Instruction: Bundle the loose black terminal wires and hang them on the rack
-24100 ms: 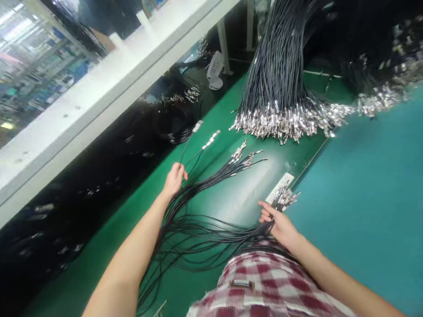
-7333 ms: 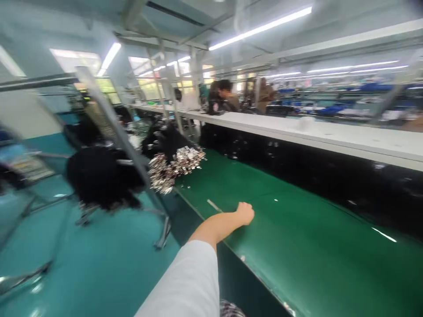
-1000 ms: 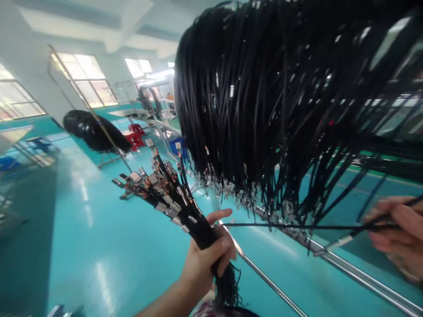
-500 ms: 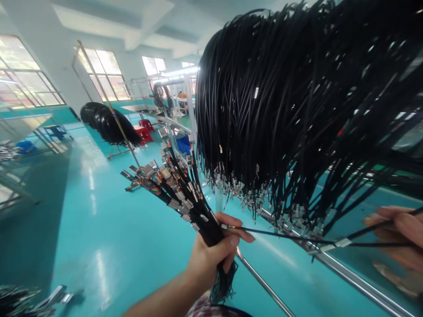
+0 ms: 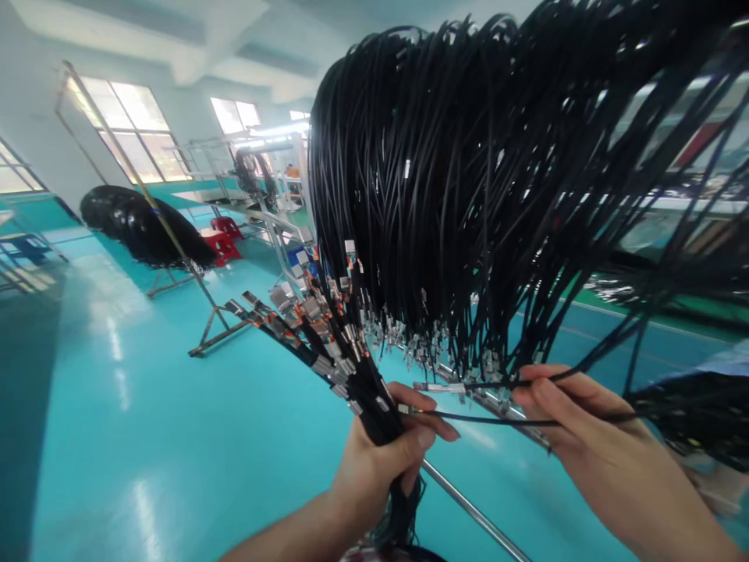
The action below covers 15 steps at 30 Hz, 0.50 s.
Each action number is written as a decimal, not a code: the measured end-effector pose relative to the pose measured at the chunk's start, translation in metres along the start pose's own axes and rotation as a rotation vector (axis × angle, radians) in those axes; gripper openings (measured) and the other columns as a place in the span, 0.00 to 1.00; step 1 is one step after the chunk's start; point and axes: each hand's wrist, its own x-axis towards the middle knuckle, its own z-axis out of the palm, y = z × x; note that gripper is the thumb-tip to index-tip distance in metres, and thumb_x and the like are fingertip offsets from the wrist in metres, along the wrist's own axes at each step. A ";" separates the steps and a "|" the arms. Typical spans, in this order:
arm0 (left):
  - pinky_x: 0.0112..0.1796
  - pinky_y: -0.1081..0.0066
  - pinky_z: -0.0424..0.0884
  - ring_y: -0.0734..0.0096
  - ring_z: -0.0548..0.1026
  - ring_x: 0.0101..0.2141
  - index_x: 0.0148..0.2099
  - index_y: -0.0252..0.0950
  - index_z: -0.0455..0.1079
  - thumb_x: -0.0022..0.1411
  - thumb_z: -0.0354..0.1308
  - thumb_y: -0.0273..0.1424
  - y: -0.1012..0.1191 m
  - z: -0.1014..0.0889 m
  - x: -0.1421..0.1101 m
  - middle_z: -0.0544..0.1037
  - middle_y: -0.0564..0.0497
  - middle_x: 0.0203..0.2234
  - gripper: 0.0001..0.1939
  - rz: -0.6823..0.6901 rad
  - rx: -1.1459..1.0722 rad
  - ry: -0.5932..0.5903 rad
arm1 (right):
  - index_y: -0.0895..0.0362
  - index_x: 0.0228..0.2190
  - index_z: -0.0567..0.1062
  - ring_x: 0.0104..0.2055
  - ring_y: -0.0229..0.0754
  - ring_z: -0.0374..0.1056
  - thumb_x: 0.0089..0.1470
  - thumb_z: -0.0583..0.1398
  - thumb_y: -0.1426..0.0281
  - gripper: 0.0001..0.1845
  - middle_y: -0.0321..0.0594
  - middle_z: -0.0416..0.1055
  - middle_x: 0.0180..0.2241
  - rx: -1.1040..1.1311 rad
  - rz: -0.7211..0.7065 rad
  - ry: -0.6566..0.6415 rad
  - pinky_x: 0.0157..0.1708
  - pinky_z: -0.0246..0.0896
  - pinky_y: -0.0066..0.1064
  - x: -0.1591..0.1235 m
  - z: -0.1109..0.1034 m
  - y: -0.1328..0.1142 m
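Observation:
My left hand [image 5: 380, 453] is wrapped round a bundle of black cables [image 5: 371, 398] whose metal connectors [image 5: 316, 312] fan out up and to the left. One more connector end [image 5: 408, 409] sits between its fingers, and that cable runs right to my other hand. My right hand [image 5: 576, 414] pinches a black cable [image 5: 495, 385] tipped by a silver connector [image 5: 438, 387], which points left, close to the left fingertips. The lower cable passes behind or through the right fingers; which one I cannot tell. A thick curtain of black cables [image 5: 403, 195] hangs just beyond both hands, connectors at its lower ends.
A metal rail [image 5: 468, 507] runs below the hands. At the left, a stand [image 5: 204, 336] carries another black cable roll [image 5: 146, 226]. Red stools [image 5: 222, 242] and a blue stool [image 5: 26, 248] stand on the turquoise floor [image 5: 175, 421]. A shelf [image 5: 690, 204] is at the right.
My right hand has moved left from the right edge, bringing its cable's connector near my left hand. The left hand keeps its hold on the bundle. The view has turned somewhat to the right.

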 end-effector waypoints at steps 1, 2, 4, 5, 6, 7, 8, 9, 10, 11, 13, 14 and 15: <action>0.13 0.82 0.48 0.88 0.59 0.11 0.40 0.34 0.66 0.53 0.68 0.38 0.000 0.001 0.001 0.81 0.48 0.30 0.19 0.003 -0.005 0.004 | 0.50 0.25 0.80 0.29 0.44 0.72 0.28 0.73 0.52 0.21 0.41 0.75 0.23 0.056 0.028 -0.006 0.23 0.65 0.25 -0.001 -0.001 0.003; 0.13 0.82 0.48 0.88 0.59 0.11 0.40 0.34 0.66 0.53 0.69 0.38 0.000 0.003 0.002 0.81 0.48 0.29 0.19 0.006 -0.009 0.003 | 0.50 0.26 0.80 0.29 0.42 0.71 0.28 0.73 0.52 0.21 0.40 0.75 0.22 0.096 0.049 -0.010 0.24 0.65 0.24 -0.002 -0.002 0.006; 0.13 0.82 0.48 0.88 0.59 0.11 0.39 0.34 0.66 0.51 0.70 0.38 0.000 0.005 0.005 0.81 0.48 0.28 0.20 0.009 -0.016 -0.002 | 0.51 0.26 0.80 0.27 0.39 0.70 0.29 0.74 0.54 0.21 0.39 0.74 0.22 0.119 0.086 -0.022 0.25 0.65 0.23 -0.002 -0.007 0.011; 0.13 0.82 0.48 0.88 0.59 0.11 0.39 0.34 0.66 0.50 0.70 0.39 0.000 0.007 0.006 0.81 0.48 0.28 0.21 0.008 -0.021 -0.003 | 0.52 0.27 0.80 0.25 0.38 0.68 0.29 0.74 0.54 0.21 0.39 0.74 0.22 0.107 0.095 -0.039 0.23 0.64 0.23 -0.001 -0.009 0.012; 0.13 0.82 0.48 0.88 0.59 0.11 0.39 0.34 0.67 0.49 0.71 0.40 0.001 0.008 0.007 0.81 0.48 0.28 0.22 0.010 -0.025 0.000 | 0.52 0.27 0.80 0.24 0.38 0.67 0.31 0.74 0.55 0.20 0.39 0.74 0.22 0.086 0.093 -0.070 0.22 0.63 0.23 -0.001 -0.011 0.014; 0.13 0.82 0.48 0.88 0.59 0.11 0.39 0.33 0.67 0.49 0.71 0.41 0.001 0.010 0.008 0.81 0.48 0.27 0.23 0.016 -0.029 0.008 | 0.53 0.27 0.80 0.24 0.38 0.66 0.33 0.74 0.56 0.19 0.40 0.74 0.23 0.061 0.078 -0.104 0.21 0.62 0.24 0.000 -0.012 0.015; 0.13 0.82 0.48 0.88 0.59 0.11 0.38 0.33 0.67 0.49 0.70 0.42 0.002 0.011 0.009 0.81 0.49 0.25 0.23 0.024 -0.030 0.023 | 0.53 0.27 0.80 0.24 0.38 0.66 0.35 0.73 0.56 0.18 0.41 0.75 0.25 0.035 0.052 -0.140 0.21 0.62 0.25 0.000 -0.013 0.016; 0.13 0.82 0.48 0.88 0.59 0.11 0.37 0.33 0.67 0.50 0.70 0.43 0.002 0.013 0.010 0.80 0.50 0.23 0.22 0.030 -0.026 0.041 | 0.53 0.27 0.80 0.24 0.39 0.66 0.38 0.72 0.56 0.16 0.42 0.75 0.27 0.009 0.017 -0.173 0.22 0.63 0.26 -0.001 -0.014 0.017; 0.14 0.82 0.48 0.87 0.59 0.11 0.36 0.33 0.67 0.51 0.69 0.42 0.003 0.014 0.011 0.79 0.50 0.22 0.21 0.033 -0.014 0.060 | 0.53 0.27 0.80 0.25 0.39 0.67 0.40 0.71 0.56 0.15 0.42 0.76 0.29 -0.021 -0.016 -0.206 0.24 0.65 0.28 -0.002 -0.016 0.019; 0.14 0.81 0.48 0.87 0.59 0.11 0.35 0.33 0.66 0.51 0.69 0.42 0.004 0.015 0.011 0.78 0.51 0.20 0.20 0.033 0.000 0.078 | 0.52 0.29 0.80 0.27 0.40 0.68 0.42 0.70 0.55 0.15 0.42 0.75 0.30 -0.062 -0.039 -0.243 0.26 0.66 0.30 -0.004 -0.019 0.022; 0.14 0.81 0.47 0.87 0.59 0.11 0.33 0.33 0.66 0.52 0.68 0.41 0.006 0.015 0.012 0.77 0.52 0.18 0.19 0.023 0.031 0.112 | 0.51 0.35 0.80 0.28 0.43 0.69 0.45 0.67 0.53 0.18 0.41 0.74 0.28 -0.191 -0.074 -0.329 0.27 0.67 0.32 -0.010 -0.030 0.027; 0.15 0.81 0.47 0.87 0.59 0.11 0.33 0.34 0.65 0.52 0.68 0.41 0.006 0.014 0.012 0.77 0.52 0.18 0.19 0.017 0.046 0.127 | 0.50 0.38 0.80 0.27 0.43 0.69 0.45 0.67 0.52 0.20 0.41 0.74 0.26 -0.278 -0.108 -0.368 0.26 0.67 0.32 -0.013 -0.038 0.030; 0.15 0.81 0.47 0.87 0.58 0.11 0.33 0.34 0.65 0.52 0.68 0.42 0.007 0.013 0.011 0.77 0.52 0.18 0.19 0.009 0.062 0.141 | 0.50 0.39 0.80 0.26 0.43 0.69 0.45 0.66 0.52 0.21 0.40 0.73 0.25 -0.384 -0.175 -0.391 0.24 0.66 0.32 -0.016 -0.046 0.031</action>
